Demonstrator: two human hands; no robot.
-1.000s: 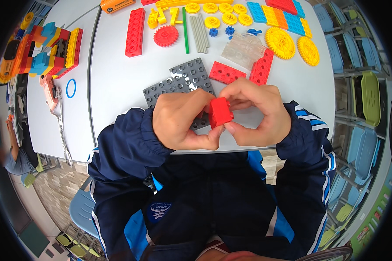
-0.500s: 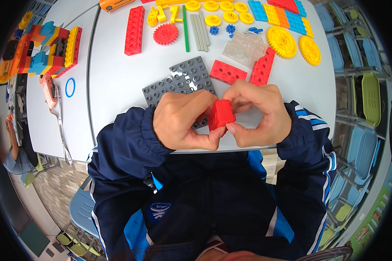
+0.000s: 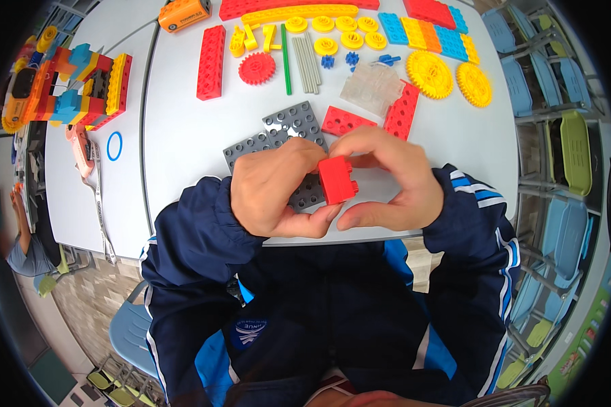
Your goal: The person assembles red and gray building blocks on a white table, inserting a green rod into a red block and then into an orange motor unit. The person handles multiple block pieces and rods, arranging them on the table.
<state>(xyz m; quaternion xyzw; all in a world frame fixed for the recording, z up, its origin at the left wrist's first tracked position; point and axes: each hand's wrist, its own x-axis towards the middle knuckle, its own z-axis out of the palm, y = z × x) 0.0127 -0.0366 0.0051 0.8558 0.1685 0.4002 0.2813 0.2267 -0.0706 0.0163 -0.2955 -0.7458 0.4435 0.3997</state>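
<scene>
Bright, even light falls from overhead on the white table (image 3: pixel 183 136), with only soft, short shadows under the parts. No harsh glare. The centre is sharp; the fisheye bends the table's edges (strongly at its left edge) and the corners of the view go black.

1. The red brick (image 3: pixel 337 180), pinched between both hands, is seen as smooth, slightly glossy plastic.
2. The grey plates (image 3: pixel 288 129) just beyond the grip appear as matt, studded plastic.
3. The table (image 3: pixel 183 136) beneath is shown smooth and pale.
4. The sleeves (image 3: pixel 190 237) are rendered in sheeny synthetic cloth.
</scene>
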